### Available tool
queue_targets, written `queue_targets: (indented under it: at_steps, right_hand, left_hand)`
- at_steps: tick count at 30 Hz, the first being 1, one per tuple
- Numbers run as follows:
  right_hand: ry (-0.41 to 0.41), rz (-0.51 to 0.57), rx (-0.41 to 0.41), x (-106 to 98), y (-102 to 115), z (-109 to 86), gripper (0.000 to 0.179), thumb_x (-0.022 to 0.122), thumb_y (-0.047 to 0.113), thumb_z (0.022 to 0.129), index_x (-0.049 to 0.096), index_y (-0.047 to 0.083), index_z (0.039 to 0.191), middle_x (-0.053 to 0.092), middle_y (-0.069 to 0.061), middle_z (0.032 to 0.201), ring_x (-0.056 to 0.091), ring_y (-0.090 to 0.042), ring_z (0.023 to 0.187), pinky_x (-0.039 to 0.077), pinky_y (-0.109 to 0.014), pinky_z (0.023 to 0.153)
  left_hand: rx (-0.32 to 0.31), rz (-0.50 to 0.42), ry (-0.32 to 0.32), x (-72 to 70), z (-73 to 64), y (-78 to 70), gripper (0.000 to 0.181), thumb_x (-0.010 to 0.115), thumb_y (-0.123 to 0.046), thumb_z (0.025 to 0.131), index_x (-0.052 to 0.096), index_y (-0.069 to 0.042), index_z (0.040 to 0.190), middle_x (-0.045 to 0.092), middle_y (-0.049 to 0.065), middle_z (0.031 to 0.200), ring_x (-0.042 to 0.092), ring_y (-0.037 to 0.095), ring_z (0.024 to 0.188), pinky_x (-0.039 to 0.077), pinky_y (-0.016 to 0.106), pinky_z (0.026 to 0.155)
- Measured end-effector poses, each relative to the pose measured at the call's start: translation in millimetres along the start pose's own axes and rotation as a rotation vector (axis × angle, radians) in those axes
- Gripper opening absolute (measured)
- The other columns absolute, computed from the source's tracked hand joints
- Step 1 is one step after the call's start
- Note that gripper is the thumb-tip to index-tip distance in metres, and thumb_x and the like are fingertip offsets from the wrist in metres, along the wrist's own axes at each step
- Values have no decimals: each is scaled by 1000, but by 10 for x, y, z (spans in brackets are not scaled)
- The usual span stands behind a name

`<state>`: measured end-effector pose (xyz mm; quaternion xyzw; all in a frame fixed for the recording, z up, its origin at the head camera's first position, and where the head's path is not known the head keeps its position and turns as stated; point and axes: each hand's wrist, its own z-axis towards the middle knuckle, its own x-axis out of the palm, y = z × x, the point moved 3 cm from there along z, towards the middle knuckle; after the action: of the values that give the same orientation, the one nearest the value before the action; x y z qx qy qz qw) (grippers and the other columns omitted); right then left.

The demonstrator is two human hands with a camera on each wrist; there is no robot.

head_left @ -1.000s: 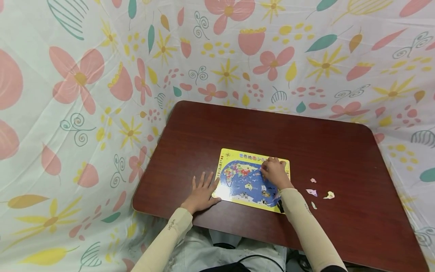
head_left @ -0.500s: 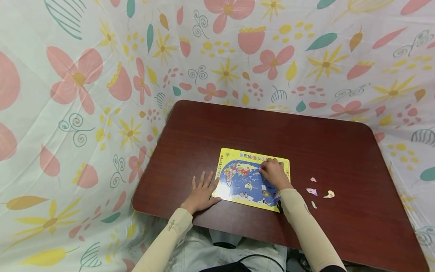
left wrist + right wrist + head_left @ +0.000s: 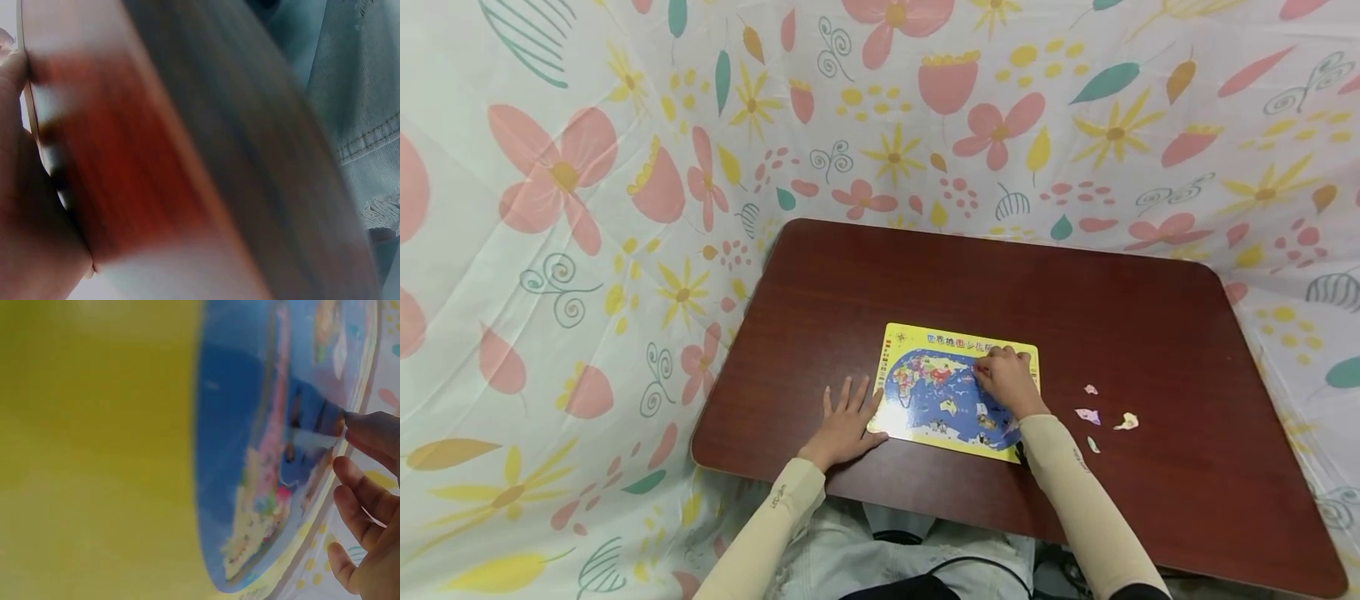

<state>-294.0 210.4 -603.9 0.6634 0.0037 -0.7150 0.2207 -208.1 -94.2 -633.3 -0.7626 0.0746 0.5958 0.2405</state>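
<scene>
A yellow-bordered world map puzzle board (image 3: 925, 408) lies on the dark red-brown table near its front edge. My left hand (image 3: 842, 429) rests flat at the board's left side with the fingers spread. Bent over the upper right of the map, my right hand (image 3: 1007, 379) has its fingertips down at the blue surface. In the right wrist view, the fingertips (image 3: 340, 465) and thumb (image 3: 369, 428) are right at the board beside colored map shapes; I cannot tell if they pinch a piece. Several small loose puzzle pieces (image 3: 1087, 416) lie to the right of the board.
The table (image 3: 1000, 283) has rounded corners, and its front edge (image 3: 187, 144) is close in the left wrist view. A floral curtain (image 3: 925, 125) stands behind and to the left. Below the front edge, the person's light trousers (image 3: 820, 550) and a black cable (image 3: 985, 562) are visible.
Both hands stay at nearly the same places on the board. The whole head view shifts slightly; the loose pieces keep their arrangement.
</scene>
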Motion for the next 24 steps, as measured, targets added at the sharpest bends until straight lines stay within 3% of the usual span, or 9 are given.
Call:
queue_targets:
  at_steps: [8, 15, 24]
  right_hand:
    - [-54, 14, 43, -172, -179, -48, 27, 66, 27, 85, 69, 9, 106, 62, -13, 98, 51, -34, 93, 27, -59, 79]
    - [-69, 18, 142, -424, -507, -212, 28, 68, 22, 84, 68, 3, 104, 60, -16, 93, 49, -35, 92, 23, -61, 81]
    - [-86, 17, 202, -520, -769, -492, 22, 69, 19, 83, 69, 4, 99, 61, -13, 90, 49, -34, 89, 22, -62, 80]
  left_hand:
    - [4, 20, -7, -53, 29, -12, 80, 37, -66, 88, 8, -26, 150, -6, 8, 155, -11, 35, 138, -4, 66, 100]
    - [13, 13, -2, -59, 60, -18, 80, 36, -66, 88, 7, -25, 150, -6, 8, 155, -12, 35, 138, -5, 66, 99]
    - [5, 13, 22, -4, -3, -5, 80, 35, -66, 88, 4, -26, 150, -8, 7, 155, -14, 34, 138, -7, 65, 99]
